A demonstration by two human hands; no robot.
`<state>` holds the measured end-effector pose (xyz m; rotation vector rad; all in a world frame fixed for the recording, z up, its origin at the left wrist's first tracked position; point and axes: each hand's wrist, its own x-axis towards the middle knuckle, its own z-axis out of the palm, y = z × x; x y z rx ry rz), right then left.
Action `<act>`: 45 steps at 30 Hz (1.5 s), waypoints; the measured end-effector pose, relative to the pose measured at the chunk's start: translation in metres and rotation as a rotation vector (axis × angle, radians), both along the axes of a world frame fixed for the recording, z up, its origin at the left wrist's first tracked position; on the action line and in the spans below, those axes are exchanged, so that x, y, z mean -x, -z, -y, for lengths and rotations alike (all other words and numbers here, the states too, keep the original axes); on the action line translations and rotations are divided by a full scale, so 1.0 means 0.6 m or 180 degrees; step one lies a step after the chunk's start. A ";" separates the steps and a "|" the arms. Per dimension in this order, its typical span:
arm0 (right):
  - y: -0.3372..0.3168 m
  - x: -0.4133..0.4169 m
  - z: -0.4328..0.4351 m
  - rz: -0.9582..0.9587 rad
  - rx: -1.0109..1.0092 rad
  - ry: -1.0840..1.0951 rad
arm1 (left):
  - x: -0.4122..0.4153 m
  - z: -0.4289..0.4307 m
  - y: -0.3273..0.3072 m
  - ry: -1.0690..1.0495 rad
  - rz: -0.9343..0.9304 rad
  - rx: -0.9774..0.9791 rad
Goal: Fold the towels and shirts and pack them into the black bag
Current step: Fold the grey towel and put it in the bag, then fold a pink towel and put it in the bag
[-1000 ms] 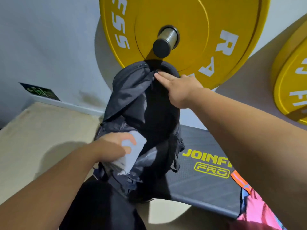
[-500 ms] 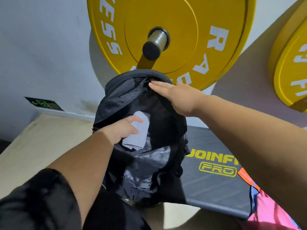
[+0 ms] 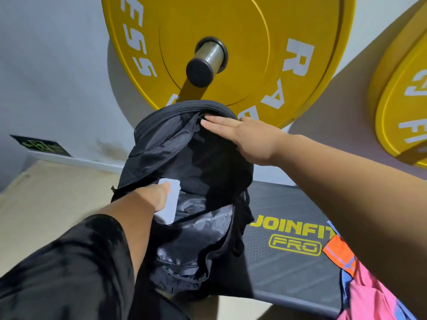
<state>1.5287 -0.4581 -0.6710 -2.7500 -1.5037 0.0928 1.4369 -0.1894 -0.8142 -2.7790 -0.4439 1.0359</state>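
The left hand [image 3: 159, 195] is mostly hidden: only its back and thumb show, the thumb lying on a pale folded cloth [image 3: 169, 205], the fingers out of sight under it. It holds that cloth at the mouth of the black bag [image 3: 184, 153]. The cloth's lower edge dips behind the shiny lining, so how far in it sits is hard to tell, as is whether it is a towel or a shirt. A black sleeve [image 3: 69, 273] fills the seven o'clock corner and covers the foot of the bag.

The right hand [image 3: 245, 137] lies flat, fingers straight and together, pressing on the bag's top rim at twelve o'clock, just beside the zip. The bag stands upright on the end of the bench [image 3: 288, 269], which runs off toward four o'clock. A pink and orange garment [image 3: 360, 285] lies on the bench at five o'clock, cut off by the frame and by the right forearm.

Above the bag hangs a yellow weight plate [image 3: 242, 38] on a steel bar end [image 3: 206, 62], its top cropped; a second plate [image 3: 402, 100] is cut off at three o'clock.

A second ago the cloth was low against the bag's front; it has since risen to the main opening, while the right hand has stayed on the rim
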 end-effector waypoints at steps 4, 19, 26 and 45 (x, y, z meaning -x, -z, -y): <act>-0.002 -0.004 -0.004 -0.0072 -0.0097 -0.0038 | 0.001 0.001 -0.012 0.0360 -0.0418 -0.0159; 0.015 -0.016 0.007 -0.0395 -0.0667 -0.0253 | -0.008 0.011 0.006 0.1265 -0.0677 -0.0397; 0.021 0.018 0.018 -0.0359 -0.0867 -0.0024 | 0.015 0.037 -0.056 0.0889 0.0006 0.0274; 0.254 0.235 0.540 -0.1131 0.0170 0.2566 | 0.099 0.572 -0.029 0.1930 0.1347 0.1898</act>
